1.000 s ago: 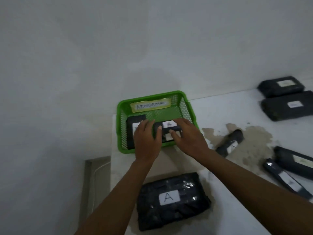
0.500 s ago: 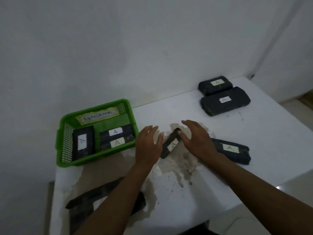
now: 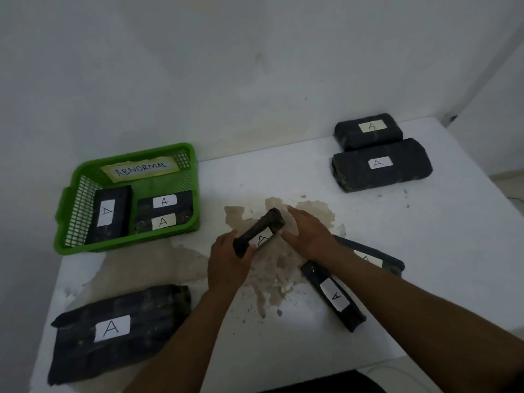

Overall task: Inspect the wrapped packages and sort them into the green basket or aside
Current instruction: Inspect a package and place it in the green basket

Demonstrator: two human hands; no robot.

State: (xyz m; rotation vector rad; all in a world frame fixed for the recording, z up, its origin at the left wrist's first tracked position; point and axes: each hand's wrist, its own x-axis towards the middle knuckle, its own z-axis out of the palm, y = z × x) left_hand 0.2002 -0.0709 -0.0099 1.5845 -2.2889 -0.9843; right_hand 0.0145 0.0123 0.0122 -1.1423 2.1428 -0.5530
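A slim black wrapped package with a white "A" label sits tilted over the stained middle of the table. My left hand grips its near end, thumb curled over the top. My right hand touches its far end, fingers fairly straight. The green basket, labelled "ABNORMAL", stands at the left and holds three black labelled packages.
A large black package lies at the front left. Two slim ones lie under and beside my right forearm. Two bigger packages rest at the back right by the wall. The white table ends at the right and front.
My hands left the basket, where a small package now lies, and moved right to the slim package on the stain. The left hand has closed around its near end.
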